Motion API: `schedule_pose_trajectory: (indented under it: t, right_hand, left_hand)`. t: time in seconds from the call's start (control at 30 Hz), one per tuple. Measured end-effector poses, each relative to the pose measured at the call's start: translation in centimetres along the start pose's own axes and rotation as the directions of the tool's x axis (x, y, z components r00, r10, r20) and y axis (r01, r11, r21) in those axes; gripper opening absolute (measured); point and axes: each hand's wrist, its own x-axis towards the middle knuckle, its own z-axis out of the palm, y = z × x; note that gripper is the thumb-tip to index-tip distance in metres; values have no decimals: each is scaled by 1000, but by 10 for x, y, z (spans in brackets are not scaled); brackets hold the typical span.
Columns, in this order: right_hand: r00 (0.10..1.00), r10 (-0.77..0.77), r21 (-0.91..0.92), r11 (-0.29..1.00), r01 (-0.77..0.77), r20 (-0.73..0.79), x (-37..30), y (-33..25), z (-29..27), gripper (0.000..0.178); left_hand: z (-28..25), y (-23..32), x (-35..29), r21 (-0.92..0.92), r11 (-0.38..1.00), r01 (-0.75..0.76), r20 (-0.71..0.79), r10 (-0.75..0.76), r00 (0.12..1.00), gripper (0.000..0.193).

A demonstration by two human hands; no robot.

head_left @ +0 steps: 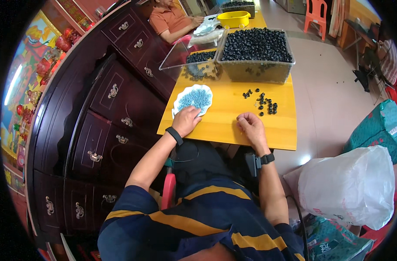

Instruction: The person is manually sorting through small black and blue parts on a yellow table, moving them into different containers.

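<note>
My left hand (186,120) reaches to the near edge of a white scalloped dish (178,105) full of small translucent blue pieces (195,99). Its fingers are drawn together at the pieces, and their tips are partly hidden. Near the table's front edge, my right hand (252,127) is curled, with thumb and forefinger pressed together; whatever lies between them is too small to make out. Just beyond it, several loose black round parts (262,101) lie scattered on the yellow table (233,104).
A large clear bin (257,71) heaped with black parts stands farther back, beside a tilted clear bin (168,65) holding fewer. A yellow tub (234,18) and a seated person (168,19) are beyond. Dark drawers (115,91) flank the left; a white sack (346,187) stands right.
</note>
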Motion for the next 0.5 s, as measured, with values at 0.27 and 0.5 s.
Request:
schedule_pose_trajectory:
  t: [0.27,0.5]
  right_hand:
    - [974,212,222,949,-226,86,16,-9,2,24]
    - [977,174,300,945,-130,-124,36,-12,3,35]
  left_hand:
    - [5,4,0,-28,999,-20,-50,19,999,24]
    - [6,1,-1,-103,995,-15,-118,2,993,21]
